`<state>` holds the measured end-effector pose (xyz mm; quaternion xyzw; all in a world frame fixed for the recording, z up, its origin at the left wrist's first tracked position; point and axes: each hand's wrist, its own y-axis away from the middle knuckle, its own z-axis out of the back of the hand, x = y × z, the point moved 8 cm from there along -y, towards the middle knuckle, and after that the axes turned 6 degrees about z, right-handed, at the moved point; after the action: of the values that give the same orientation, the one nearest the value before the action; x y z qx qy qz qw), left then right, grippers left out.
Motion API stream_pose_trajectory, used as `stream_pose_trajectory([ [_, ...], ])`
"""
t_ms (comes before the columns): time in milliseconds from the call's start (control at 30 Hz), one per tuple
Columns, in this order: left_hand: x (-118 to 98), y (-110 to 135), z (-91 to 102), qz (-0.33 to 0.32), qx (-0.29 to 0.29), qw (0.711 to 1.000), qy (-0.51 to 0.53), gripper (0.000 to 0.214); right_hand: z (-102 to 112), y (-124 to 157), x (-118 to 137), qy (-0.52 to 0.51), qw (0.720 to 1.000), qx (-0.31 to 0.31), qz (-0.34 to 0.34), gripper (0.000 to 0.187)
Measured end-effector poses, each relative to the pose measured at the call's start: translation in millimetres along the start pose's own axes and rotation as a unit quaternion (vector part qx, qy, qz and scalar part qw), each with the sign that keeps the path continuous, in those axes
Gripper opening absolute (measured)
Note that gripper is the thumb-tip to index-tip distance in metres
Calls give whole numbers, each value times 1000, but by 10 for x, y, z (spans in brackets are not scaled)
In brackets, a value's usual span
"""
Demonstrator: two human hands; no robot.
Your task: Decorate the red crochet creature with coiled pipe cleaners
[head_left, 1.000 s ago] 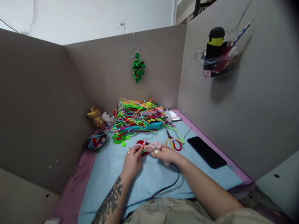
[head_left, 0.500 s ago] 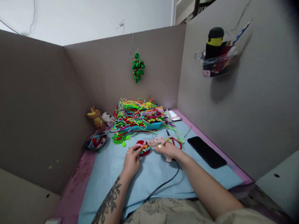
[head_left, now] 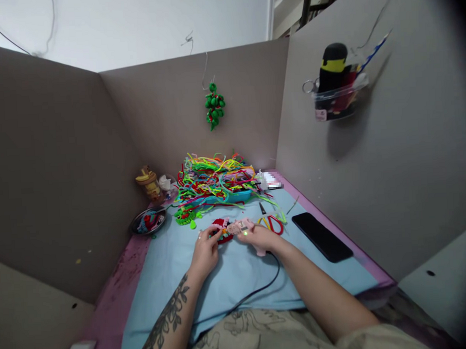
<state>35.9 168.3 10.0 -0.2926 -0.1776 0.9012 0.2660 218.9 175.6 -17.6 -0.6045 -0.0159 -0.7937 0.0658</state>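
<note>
My right hand (head_left: 260, 238) is closed around a pink glue gun (head_left: 239, 227) with a small green light and a black cord (head_left: 255, 293) trailing toward me. Its nozzle points left at a small red fuzzy craft piece (head_left: 221, 226) on the light blue mat (head_left: 238, 268). My left hand (head_left: 205, 249) pinches that red piece at its near edge. Both hands rest on the mat at the middle of the desk.
A heap of coloured pipe cleaners (head_left: 217, 180) lies behind the hands, red-handled scissors (head_left: 272, 222) to the right, a black phone (head_left: 322, 236) further right. A metal dish (head_left: 148, 220) and a small yellow figure (head_left: 149, 183) stand at left. Grey partitions enclose the desk; a green ornament (head_left: 214, 103) hangs.
Half a second ago the right hand and glue gun had drawn slightly right, away from the red piece; now the nozzle is back against it. The left hand has barely moved.
</note>
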Motion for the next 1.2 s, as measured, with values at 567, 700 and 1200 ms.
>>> stream_pose_trajectory([
  [567, -7, -3, 52, -7, -28, 999, -28, 46, 5, 1, -19, 30, 998, 31, -45, 28],
  [700, -12, -4, 48, -3, -22, 999, -41, 47, -5, 1, -33, 32, 998, 34, -52, 29],
  [1200, -23, -11, 160, 15, -55, 998, 10, 41, 69, -17, -28, -40, 998, 4, -42, 26],
])
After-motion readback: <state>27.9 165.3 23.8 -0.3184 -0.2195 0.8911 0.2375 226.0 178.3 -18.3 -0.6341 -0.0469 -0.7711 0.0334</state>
